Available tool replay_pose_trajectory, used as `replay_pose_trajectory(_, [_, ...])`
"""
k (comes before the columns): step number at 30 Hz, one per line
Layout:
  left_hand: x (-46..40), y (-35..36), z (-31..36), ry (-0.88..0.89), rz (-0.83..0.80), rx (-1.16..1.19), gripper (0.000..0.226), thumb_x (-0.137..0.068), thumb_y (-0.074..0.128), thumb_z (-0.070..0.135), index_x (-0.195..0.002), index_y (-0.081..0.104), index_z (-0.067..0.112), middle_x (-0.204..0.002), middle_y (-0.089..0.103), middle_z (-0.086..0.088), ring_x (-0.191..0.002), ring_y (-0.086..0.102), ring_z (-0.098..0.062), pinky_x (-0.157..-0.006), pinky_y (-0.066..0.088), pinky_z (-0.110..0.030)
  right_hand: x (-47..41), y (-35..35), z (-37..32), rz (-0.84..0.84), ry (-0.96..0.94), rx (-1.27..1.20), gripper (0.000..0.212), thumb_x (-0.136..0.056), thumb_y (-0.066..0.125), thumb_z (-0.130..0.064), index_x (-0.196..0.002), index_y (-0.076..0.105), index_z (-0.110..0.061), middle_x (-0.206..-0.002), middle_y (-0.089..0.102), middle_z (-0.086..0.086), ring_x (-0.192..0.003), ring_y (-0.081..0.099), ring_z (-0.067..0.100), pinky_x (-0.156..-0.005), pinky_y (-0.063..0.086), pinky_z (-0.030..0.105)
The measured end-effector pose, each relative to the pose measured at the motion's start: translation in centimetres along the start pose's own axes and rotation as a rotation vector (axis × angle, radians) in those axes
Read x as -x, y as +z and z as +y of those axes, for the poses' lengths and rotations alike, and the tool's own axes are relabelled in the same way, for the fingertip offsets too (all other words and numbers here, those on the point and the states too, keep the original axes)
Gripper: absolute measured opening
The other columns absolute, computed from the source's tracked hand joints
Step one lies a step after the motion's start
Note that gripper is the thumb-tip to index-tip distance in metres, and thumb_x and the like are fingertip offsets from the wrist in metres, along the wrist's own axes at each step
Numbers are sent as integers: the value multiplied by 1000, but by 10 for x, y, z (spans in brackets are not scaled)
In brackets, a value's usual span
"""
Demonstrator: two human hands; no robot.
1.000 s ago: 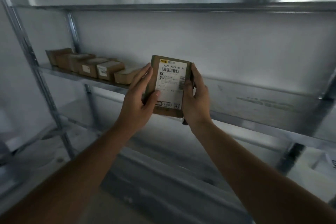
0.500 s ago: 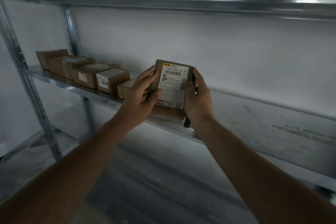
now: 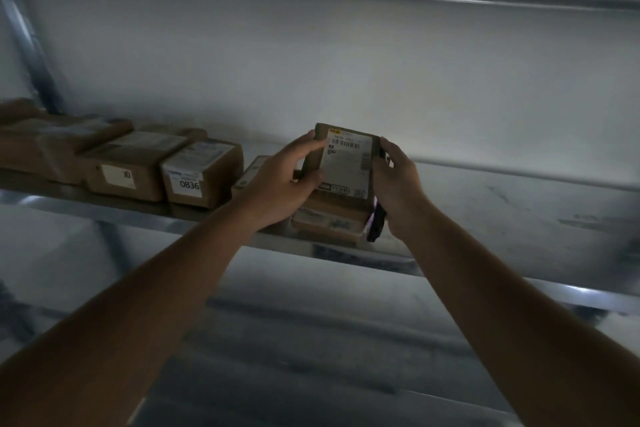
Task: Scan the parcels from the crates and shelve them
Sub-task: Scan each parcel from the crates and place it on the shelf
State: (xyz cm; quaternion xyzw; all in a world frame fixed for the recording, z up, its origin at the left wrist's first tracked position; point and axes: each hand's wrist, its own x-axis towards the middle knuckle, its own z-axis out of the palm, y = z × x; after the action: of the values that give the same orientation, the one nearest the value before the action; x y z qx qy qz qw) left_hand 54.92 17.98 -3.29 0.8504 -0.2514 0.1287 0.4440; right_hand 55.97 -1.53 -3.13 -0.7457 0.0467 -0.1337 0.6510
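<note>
Fingers (image 3: 304,146) of left hand (image 3: 277,184) and right hand (image 3: 394,184) curled round labelled parcel (image 3: 346,163), also clutching dark scanner (image 3: 376,224). Since a second ago, carried over shelf (image 3: 485,218), now atop stacked box (image 3: 329,218). Placement near; release pending.

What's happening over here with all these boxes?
A person is shelving parcels. Both hands hold a small brown parcel with a white label: the left hand grips its left edge, the right hand its right edge, along with a dark device, perhaps a scanner. The parcel is over the metal shelf, just above another box already lying there. More boxes stand in a row to the left, one marked 0836.
</note>
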Motion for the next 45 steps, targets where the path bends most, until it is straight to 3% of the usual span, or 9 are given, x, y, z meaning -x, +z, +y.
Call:
replay_pose_trajectory(4, [-14,-9,-11,-25,-70,-17,53,-108,57,20,-158,43,29,-171,28,6,-146,39,-13,-76,45,1,-12,10,1,30,90,27,37,-110,42,-9,-122,70,-31,-104,73,-7,-100,72,17,-63,54,22])
replay_pose_trajectory(8, [-24,-12,-21,-44,-101,-53,49,-110,54,22,-158,44,24,-167,37,0,-128,40,-1,-70,37,9,-30,18,1,28,151,36,34,-114,45,-17,-139,64,-29,-102,70,-8,-88,69,10,-46,48,14])
replay_pose_trajectory(13, [-37,-13,-31,-73,-146,-140,49,-111,51,26,-159,42,24,-155,53,-3,-118,50,-4,-63,38,6,-44,29,7,37,168,40,42,-113,51,-20,-154,55,-26,-121,69,4,-99,71,16,-55,54,18])
replay_pose_trajectory(19, [-49,-10,-34,-84,-185,-212,48,-111,49,23,-159,43,25,-152,55,-6,-134,55,-20,-98,45,-24,-55,34,13,52,143,57,42,-111,52,-17,-152,57,-25,-120,68,6,-98,71,20,-77,61,30])
replay_pose_trajectory(25, [-55,-10,-27,-83,-209,-341,48,-111,49,21,-159,41,22,-152,51,-8,-134,52,-22,-88,39,-19,-57,31,13,43,100,110,47,-111,49,-16,-157,51,-26,-135,64,5,-105,68,19,-69,52,23])
replay_pose_trajectory(29, [-57,-11,-19,-6,-159,-431,39,-109,51,21,-147,53,14,-140,57,-7,-125,56,-22,-93,50,-31,-48,20,3,69,-10,369,53,-111,49,-24,-162,42,-33,-154,56,3,-87,65,13,-65,50,26])
replay_pose_trajectory(33, [-55,-7,-3,92,-158,-512,41,-110,49,25,-149,52,12,-145,56,-7,-130,56,-23,-97,41,-27,-36,4,-1,119,-157,630,51,-111,47,-28,-161,42,-35,-146,60,11,-108,67,29,-87,59,40])
replay_pose_trajectory(37, [-54,10,12,172,-181,-509,46,-110,49,25,-154,47,11,-154,52,-8,-134,55,-24,-106,44,-34,-15,-20,-5,129,-174,861,51,-110,46,-32,-160,41,-40,-135,57,17,-107,64,39,-85,52,38])
replay_pose_trajectory(45, [-41,73,61,312,-293,-497,57,-111,47,33,-163,33,13,-168,35,-6,-148,42,-26,-117,39,-40,52,-95,-4,199,-126,1186,52,-109,48,-38,-160,39,-39,-149,49,14,-125,55,47,-103,50,53])
